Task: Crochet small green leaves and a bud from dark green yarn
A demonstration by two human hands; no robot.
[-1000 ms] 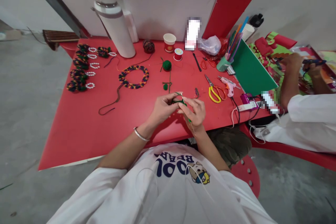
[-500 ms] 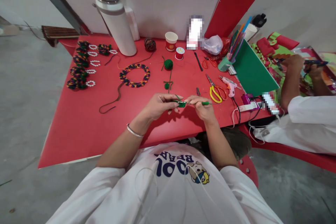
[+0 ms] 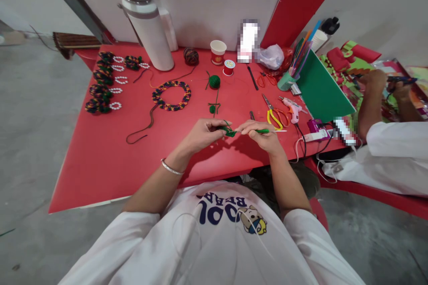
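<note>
Above the front of the red table, my left hand pinches a small green crocheted piece. My right hand is closed on a green-handled crochet hook that lies level, its tip at the green piece. A green yarn strand runs from the piece back to a green yarn ball. A small green pom-pom lies just beyond my hands.
A multicoloured yarn ring, several yarn-and-pearl pieces, a white flask, paper cup, yellow scissors, pink glue gun and green board are on the table. Another person's arms work at the right.
My right hand moved to the right and turned the hook level, drawing it sideways from the green piece. The left hand kept its pinch and barely shifted.
</note>
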